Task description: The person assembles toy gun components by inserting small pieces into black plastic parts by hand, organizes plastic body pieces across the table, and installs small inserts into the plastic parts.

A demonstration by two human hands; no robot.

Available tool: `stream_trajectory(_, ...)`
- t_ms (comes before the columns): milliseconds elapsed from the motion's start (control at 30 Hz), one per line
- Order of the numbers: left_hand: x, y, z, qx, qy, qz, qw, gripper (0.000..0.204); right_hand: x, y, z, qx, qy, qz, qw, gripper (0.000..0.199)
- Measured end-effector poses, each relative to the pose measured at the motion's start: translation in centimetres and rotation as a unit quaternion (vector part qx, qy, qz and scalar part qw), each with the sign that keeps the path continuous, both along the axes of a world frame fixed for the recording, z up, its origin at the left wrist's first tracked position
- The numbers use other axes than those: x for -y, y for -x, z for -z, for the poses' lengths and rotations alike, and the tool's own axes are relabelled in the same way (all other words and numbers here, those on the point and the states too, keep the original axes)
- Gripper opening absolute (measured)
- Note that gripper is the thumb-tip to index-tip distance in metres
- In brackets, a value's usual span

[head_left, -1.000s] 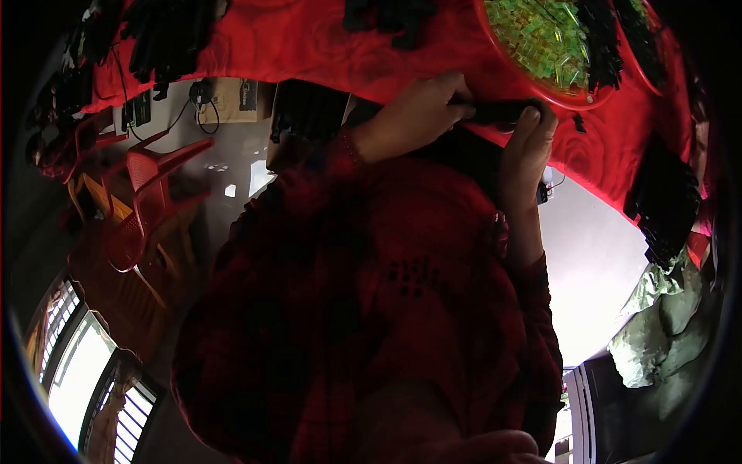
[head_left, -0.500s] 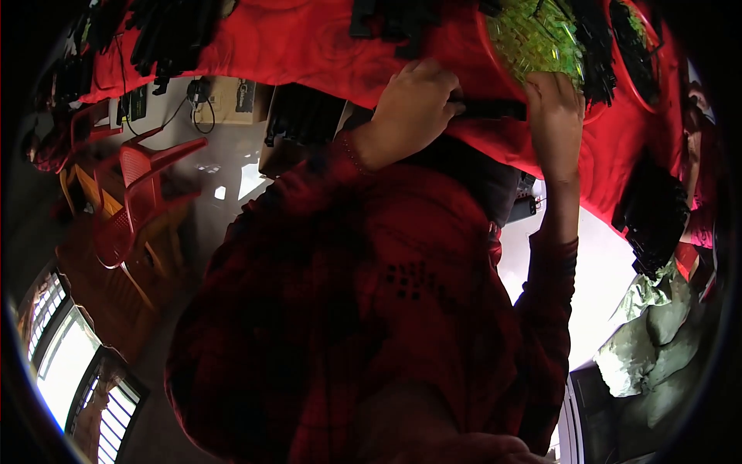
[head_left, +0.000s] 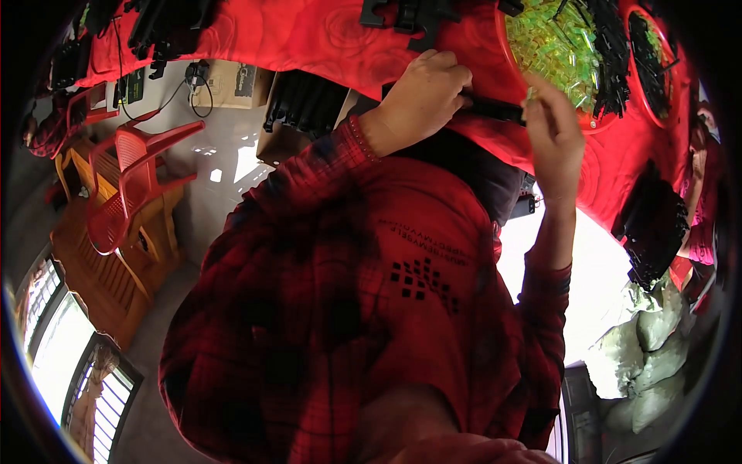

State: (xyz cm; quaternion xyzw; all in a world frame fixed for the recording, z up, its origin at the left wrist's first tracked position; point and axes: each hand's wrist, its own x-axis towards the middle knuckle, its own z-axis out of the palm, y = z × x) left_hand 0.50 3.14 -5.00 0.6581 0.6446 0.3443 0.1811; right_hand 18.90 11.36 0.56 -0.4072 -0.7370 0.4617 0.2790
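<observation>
My left hand (head_left: 423,94) is closed round one end of a long black plastic-looking bar (head_left: 497,109) at the near edge of the red cloth. The bar points toward my right hand (head_left: 555,133). Thumb and fingertips of that hand pinch a small, pale yellow-green piece (head_left: 531,93) close to the bar's right end; whether the two touch I cannot tell. Just beyond lies a red tray (head_left: 506,48) heaped with translucent yellow-green pieces (head_left: 550,48). Thin black parts (head_left: 610,73) lie along its right side.
Black notched parts (head_left: 410,14) lie on the red-covered table (head_left: 325,35). A second red tray (head_left: 666,116) holds black parts. Below the table edge stand a carton of black bars (head_left: 303,104) and a red chair (head_left: 131,178). Another person's arm (head_left: 693,185) shows at far right.
My right hand has drawn back from the tray of yellow-green pieces toward me and now shows a small piece between its fingertips. My left hand keeps its hold on the bar.
</observation>
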Motion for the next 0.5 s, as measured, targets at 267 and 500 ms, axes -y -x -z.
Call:
stream_trajectory(267,0.1,-0.3,0.0,-0.004,-0.006,-0.009,1.000,0.014,2.8,-0.3,3.6,0.043,-0.032,-0.039,0.998,0.017)
stream_trajectory(500,0.4,-0.3,0.8,-0.004,-0.003,-0.021,1.000,0.013,3.5,0.2,4.4,0.098,-0.121,-0.060,0.986,0.015)
